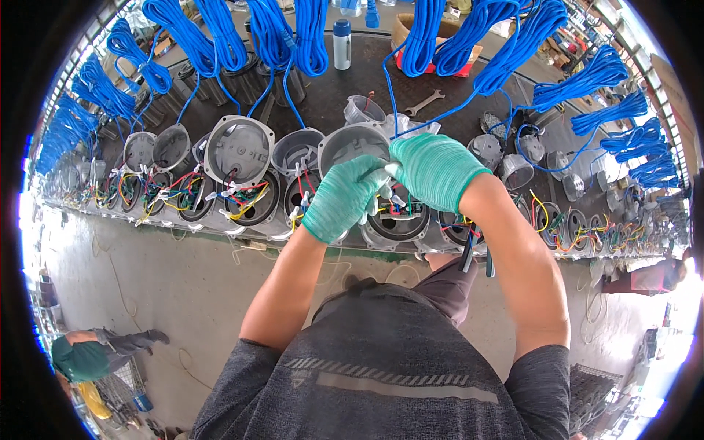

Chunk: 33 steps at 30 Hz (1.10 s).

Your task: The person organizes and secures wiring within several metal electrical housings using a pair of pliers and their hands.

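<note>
My left hand (343, 196) and my right hand (434, 170), both in green knitted gloves, meet at the fingertips over the row of grey pump or motor housings. The fingers of each are pinched together; what lies between them is too small and covered to make out. Just behind the left hand, a round grey metal cap (356, 139) tilts up on edge. Below the hands sits an open cylindrical housing (397, 227) with a circuit board and coloured wires inside. White wire connectors show near the left fingertips. A blue cable (429, 126) runs beside the right hand.
Coiled blue cables (311, 37) hang along the back. A bottle (342, 44), a wrench (425, 103) and a cardboard box (403, 33) are on the dark table (330, 92). More open housings (238, 150) line both sides. Another person (84, 359) is at the lower left.
</note>
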### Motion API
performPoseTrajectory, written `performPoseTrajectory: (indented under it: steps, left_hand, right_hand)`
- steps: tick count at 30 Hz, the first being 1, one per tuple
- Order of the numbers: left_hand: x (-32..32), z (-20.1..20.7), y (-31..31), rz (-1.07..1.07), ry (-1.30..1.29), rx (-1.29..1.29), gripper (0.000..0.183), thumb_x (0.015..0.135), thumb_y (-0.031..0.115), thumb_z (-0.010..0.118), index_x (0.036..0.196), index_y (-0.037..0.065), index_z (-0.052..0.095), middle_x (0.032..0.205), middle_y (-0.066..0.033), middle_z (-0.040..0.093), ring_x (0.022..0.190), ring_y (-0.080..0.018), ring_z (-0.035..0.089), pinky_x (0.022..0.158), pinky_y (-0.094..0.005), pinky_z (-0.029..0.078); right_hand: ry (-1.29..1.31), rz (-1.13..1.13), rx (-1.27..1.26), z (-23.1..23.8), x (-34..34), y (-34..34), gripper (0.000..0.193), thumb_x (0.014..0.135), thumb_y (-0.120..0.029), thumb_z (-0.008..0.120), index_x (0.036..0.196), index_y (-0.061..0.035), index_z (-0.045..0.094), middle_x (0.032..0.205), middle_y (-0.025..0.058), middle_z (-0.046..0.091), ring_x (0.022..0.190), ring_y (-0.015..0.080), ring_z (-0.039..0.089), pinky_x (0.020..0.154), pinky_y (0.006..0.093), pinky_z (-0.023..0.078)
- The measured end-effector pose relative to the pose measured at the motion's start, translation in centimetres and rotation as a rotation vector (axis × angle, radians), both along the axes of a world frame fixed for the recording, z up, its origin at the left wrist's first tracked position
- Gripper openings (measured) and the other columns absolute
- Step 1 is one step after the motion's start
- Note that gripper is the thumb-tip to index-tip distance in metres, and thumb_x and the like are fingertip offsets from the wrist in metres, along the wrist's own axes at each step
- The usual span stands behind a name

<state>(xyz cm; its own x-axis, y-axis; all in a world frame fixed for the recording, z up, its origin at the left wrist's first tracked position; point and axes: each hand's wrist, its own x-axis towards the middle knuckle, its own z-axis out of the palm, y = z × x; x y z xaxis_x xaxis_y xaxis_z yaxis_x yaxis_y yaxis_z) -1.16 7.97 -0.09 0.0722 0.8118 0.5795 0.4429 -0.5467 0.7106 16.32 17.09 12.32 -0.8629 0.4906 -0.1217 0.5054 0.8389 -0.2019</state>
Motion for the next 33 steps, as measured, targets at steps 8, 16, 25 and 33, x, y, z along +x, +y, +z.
performPoseTrajectory:
  steps: [8, 16, 25, 33]
  left_hand:
    - [0.9, 2.0, -1.1, 0.063, -0.317, -0.447, 0.017, 0.110, 0.011, 0.057, 0.118, 0.000, 0.066, 0.089, -0.0089, 0.076, 0.075, -0.0135, 0.069, 0.068, -0.0283, 0.055]
    - [1.9, 2.2, -1.3, 0.132, -0.349, -0.443, 0.018, 0.112, 0.018, 0.056, 0.117, 0.001, 0.062, 0.080, -0.0152, 0.076, 0.066, -0.0208, 0.070, 0.063, -0.0372, 0.054]
    - [2.9, 1.1, -1.4, 0.215, -0.149, -0.339, 0.016, 0.109, 0.014, 0.060, 0.115, 0.001, 0.067, 0.099, -0.0210, 0.074, 0.089, -0.0396, 0.073, 0.079, -0.0427, 0.057]
    - [4.1, 1.3, -1.3, 0.187, -0.099, -0.348, 0.017, 0.110, 0.017, 0.060, 0.114, 0.001, 0.063, 0.093, -0.0269, 0.073, 0.088, -0.0491, 0.071, 0.074, -0.0513, 0.055]
  right_hand:
    - [0.312, -0.413, -0.114, -1.2, 4.9, -6.5, 0.031, 0.099, -0.031, 0.069, 0.113, -0.0039, 0.071, 0.103, 0.0230, 0.073, 0.096, 0.0430, 0.072, 0.084, 0.0520, 0.057]
    - [0.544, -0.559, -0.231, -10.4, 3.6, -9.7, 0.038, 0.092, -0.025, 0.082, 0.120, -0.0011, 0.072, 0.112, 0.0215, 0.071, 0.091, 0.0377, 0.074, 0.078, 0.0440, 0.060]
    - [0.707, -0.761, -0.379, -11.8, 3.0, -10.7, 0.035, 0.095, -0.016, 0.081, 0.127, -0.0046, 0.072, 0.080, 0.0028, 0.071, 0.070, 0.0084, 0.059, 0.068, 0.0305, 0.054]
    - [0.561, -0.593, -0.216, -11.7, 3.3, -10.0, 0.029, 0.096, -0.019, 0.077, 0.119, -0.0015, 0.074, 0.082, 0.0228, 0.073, 0.059, 0.0205, 0.064, 0.062, 0.0367, 0.054]
